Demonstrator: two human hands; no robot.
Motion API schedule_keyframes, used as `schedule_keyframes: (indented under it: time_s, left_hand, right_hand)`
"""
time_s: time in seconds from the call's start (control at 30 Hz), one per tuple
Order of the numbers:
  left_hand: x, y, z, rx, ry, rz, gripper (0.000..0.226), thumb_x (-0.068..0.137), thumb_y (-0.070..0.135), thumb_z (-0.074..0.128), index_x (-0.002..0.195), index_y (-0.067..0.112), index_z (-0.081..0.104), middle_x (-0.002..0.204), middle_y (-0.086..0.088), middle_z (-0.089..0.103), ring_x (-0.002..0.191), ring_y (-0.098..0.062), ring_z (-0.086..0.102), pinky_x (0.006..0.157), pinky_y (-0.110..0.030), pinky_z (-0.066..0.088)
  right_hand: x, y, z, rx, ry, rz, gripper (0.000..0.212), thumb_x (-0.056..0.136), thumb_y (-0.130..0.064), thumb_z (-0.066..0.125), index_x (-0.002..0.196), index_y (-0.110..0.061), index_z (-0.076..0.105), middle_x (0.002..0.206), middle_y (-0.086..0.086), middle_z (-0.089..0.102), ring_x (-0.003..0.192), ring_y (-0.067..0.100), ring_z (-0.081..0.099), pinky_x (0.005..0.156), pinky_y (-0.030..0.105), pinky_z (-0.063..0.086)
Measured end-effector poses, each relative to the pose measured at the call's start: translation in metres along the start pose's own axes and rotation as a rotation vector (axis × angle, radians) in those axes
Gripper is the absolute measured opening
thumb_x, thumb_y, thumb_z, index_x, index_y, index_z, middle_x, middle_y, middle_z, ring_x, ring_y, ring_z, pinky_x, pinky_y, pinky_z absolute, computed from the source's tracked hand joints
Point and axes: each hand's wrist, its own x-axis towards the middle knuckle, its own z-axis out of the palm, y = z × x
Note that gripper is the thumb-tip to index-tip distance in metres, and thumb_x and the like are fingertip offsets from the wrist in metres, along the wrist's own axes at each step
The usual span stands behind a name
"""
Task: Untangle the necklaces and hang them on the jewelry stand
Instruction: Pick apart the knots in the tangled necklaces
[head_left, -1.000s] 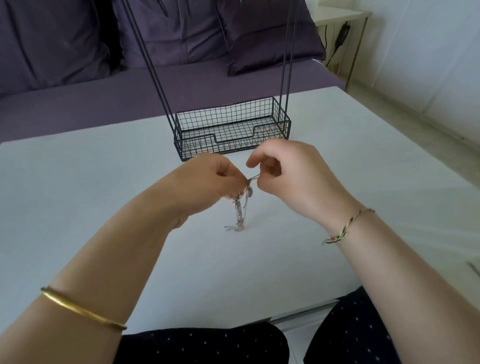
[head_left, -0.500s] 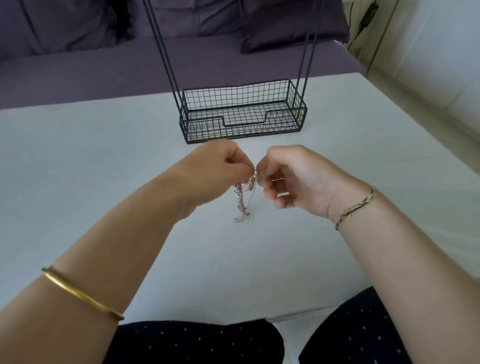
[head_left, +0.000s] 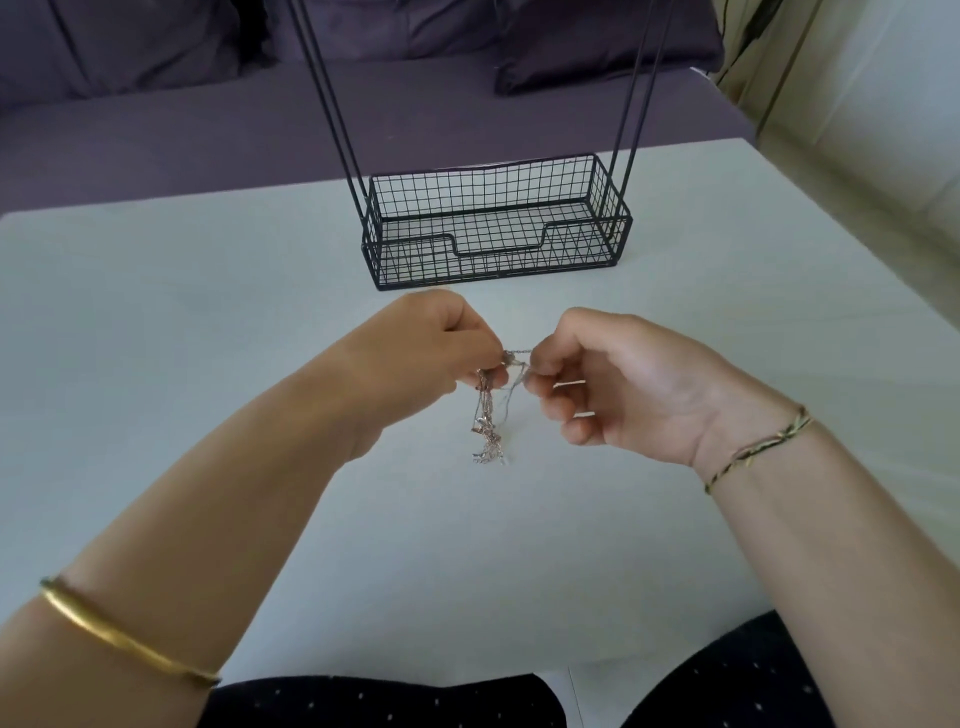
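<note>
A tangle of thin silvery necklaces (head_left: 488, 421) hangs between my hands above the white table (head_left: 208, 322), its lower end touching the tabletop. My left hand (head_left: 431, 348) pinches the top of the tangle. My right hand (head_left: 608, 379) pinches a strand just to the right, a short stretch of chain taut between the two hands. The black wire jewelry stand (head_left: 496, 223) stands just beyond my hands; its basket base and four upright rods show, while its top is out of frame.
A purple sofa (head_left: 208, 119) with cushions runs behind the table. The table's right edge (head_left: 852, 249) drops to a pale floor. My lap in dark dotted fabric (head_left: 374, 701) is at the near edge.
The view has tilted down, so the stand sits higher in frame. My hands have drawn slightly apart, stretching a short piece of chain between them; the tangle still hangs below.
</note>
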Motion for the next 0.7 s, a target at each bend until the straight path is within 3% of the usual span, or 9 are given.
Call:
schedule_keyframes:
  time_s: [0.13, 0.23, 0.37, 0.43, 0.57, 0.63, 0.7]
  left_hand:
    - [-0.001, 0.002, 0.004, 0.012, 0.044, 0.021, 0.003, 0.086, 0.012, 0.056, 0.083, 0.012, 0.058, 0.070, 0.006, 0.072, 0.082, -0.012, 0.062, 0.094, -0.039, 0.048]
    - [0.000, 0.004, 0.007, 0.036, 0.088, 0.033, 0.006, 0.084, 0.012, 0.055, 0.079, 0.012, 0.056, 0.068, 0.002, 0.070, 0.084, -0.017, 0.064, 0.092, -0.040, 0.049]
    - [0.000, 0.006, 0.008, 0.066, 0.093, 0.041, 0.008, 0.084, 0.013, 0.057, 0.076, 0.014, 0.054, 0.070, 0.001, 0.068, 0.074, -0.013, 0.062, 0.085, -0.036, 0.050]
    - [-0.001, 0.006, 0.009, 0.074, 0.092, 0.044, 0.007, 0.084, 0.012, 0.057, 0.077, 0.014, 0.055, 0.072, 0.000, 0.068, 0.070, -0.012, 0.060, 0.082, -0.034, 0.051]
    - [-0.002, 0.008, 0.009, 0.069, 0.135, 0.064, 0.007, 0.084, 0.011, 0.057, 0.078, 0.013, 0.055, 0.072, 0.002, 0.069, 0.056, -0.007, 0.055, 0.062, -0.024, 0.047]
    - [-0.002, 0.008, 0.010, 0.085, 0.162, 0.090, 0.007, 0.084, 0.010, 0.057, 0.078, 0.012, 0.054, 0.078, -0.003, 0.071, 0.064, -0.015, 0.063, 0.068, -0.034, 0.054]
    - [-0.002, 0.008, 0.010, 0.105, 0.196, 0.111, 0.006, 0.085, 0.011, 0.055, 0.081, 0.008, 0.053, 0.083, -0.009, 0.070, 0.083, -0.029, 0.067, 0.080, -0.050, 0.055]
  right_hand:
    - [0.000, -0.002, 0.000, -0.146, 0.033, -0.017, 0.021, 0.080, -0.013, 0.050, 0.059, -0.015, 0.047, 0.060, 0.000, 0.051, 0.050, 0.013, 0.043, 0.048, 0.023, 0.033]
    - [0.002, 0.000, 0.003, -0.366, 0.230, -0.167, 0.022, 0.079, -0.014, 0.054, 0.057, -0.013, 0.053, 0.055, -0.002, 0.053, 0.052, 0.013, 0.048, 0.052, 0.026, 0.038]
    - [0.006, 0.005, 0.012, -0.492, 0.468, -0.445, 0.015, 0.079, -0.011, 0.058, 0.076, 0.004, 0.056, 0.069, 0.013, 0.062, 0.055, 0.012, 0.056, 0.056, 0.031, 0.043]
    - [0.009, 0.008, 0.016, -0.598, 0.588, -0.550, 0.012, 0.077, -0.010, 0.058, 0.072, -0.004, 0.050, 0.072, 0.012, 0.062, 0.063, 0.022, 0.054, 0.055, 0.032, 0.040]
    - [0.010, 0.009, 0.019, -0.777, 0.701, -0.651, 0.016, 0.078, -0.011, 0.059, 0.073, -0.017, 0.044, 0.065, -0.006, 0.049, 0.062, 0.018, 0.047, 0.056, 0.032, 0.039]
    - [0.010, 0.010, 0.020, -0.847, 0.699, -0.648, 0.009, 0.080, -0.011, 0.057, 0.079, -0.018, 0.052, 0.068, -0.008, 0.053, 0.067, 0.017, 0.052, 0.059, 0.032, 0.043]
    - [0.010, 0.009, 0.021, -0.719, 0.636, -0.645, 0.012, 0.080, -0.007, 0.056, 0.079, -0.018, 0.060, 0.067, -0.010, 0.056, 0.067, 0.014, 0.054, 0.061, 0.030, 0.046]
